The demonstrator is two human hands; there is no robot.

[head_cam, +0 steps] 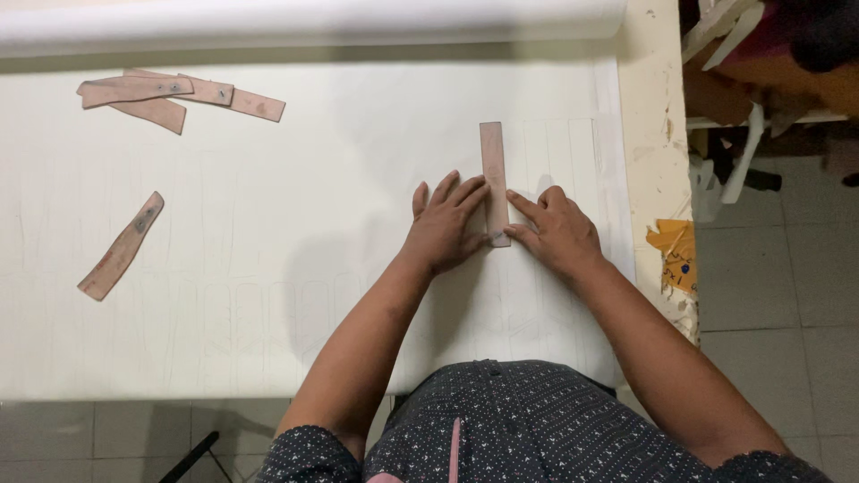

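The narrow brown template strip (494, 182) lies upright on the white sheet (313, 233), near its right edge. Your left hand (445, 226) presses it with flat, spread fingers; your right hand (557, 231) touches its lower edge, fingers loosely curled (gripping nothing). Similar strips (170, 97) lie far left.

Loose brown strips (179, 97) top left; single strip (121, 246) lower left; yellow scraps (676, 255) beside table edge.
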